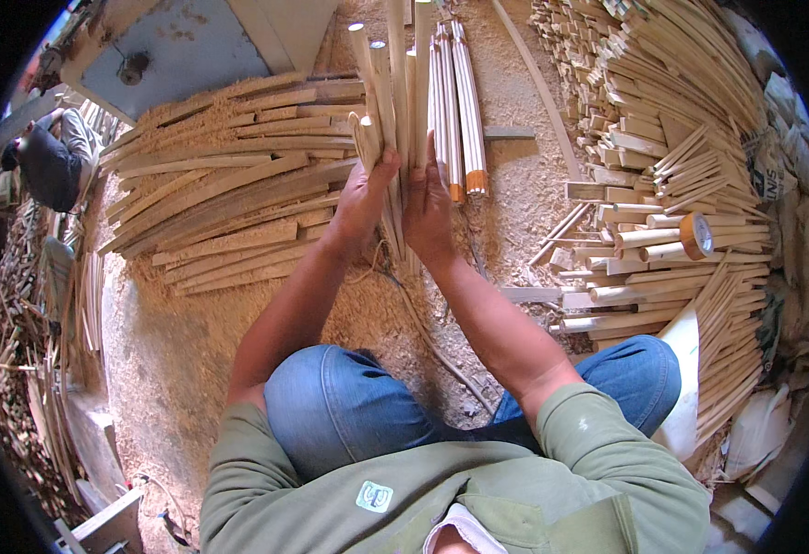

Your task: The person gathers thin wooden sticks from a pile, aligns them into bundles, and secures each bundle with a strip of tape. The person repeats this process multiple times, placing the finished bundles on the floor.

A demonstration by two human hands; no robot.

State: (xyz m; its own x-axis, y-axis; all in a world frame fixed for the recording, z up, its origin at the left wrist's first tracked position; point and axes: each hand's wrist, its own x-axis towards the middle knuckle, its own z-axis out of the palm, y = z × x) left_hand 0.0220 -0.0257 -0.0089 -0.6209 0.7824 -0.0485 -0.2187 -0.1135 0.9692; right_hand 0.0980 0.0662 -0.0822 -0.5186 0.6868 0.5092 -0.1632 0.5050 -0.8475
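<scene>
Several pale wooden rods (421, 83) stand in a loose upright bunch between my two hands, their tops at uneven heights. My left hand (365, 198) closes around the bunch from the left, thumb towards me. From the right, my right hand (429, 208) presses against the rods with its fingers pointing up along them. The lower ends of the bunch come down between my wrists. Just beyond my right hand lie slim bundles of rods (460, 111), bound with orange tape at their near ends.
Rough wooden strips (238, 198) covered in sawdust are piled at left. Stacked sticks (691, 92) fill the right side, with a tape roll (697, 236) on rods there. A cord (423, 332) crosses the sawdust floor (174, 342). Another person (54, 162) sits far left.
</scene>
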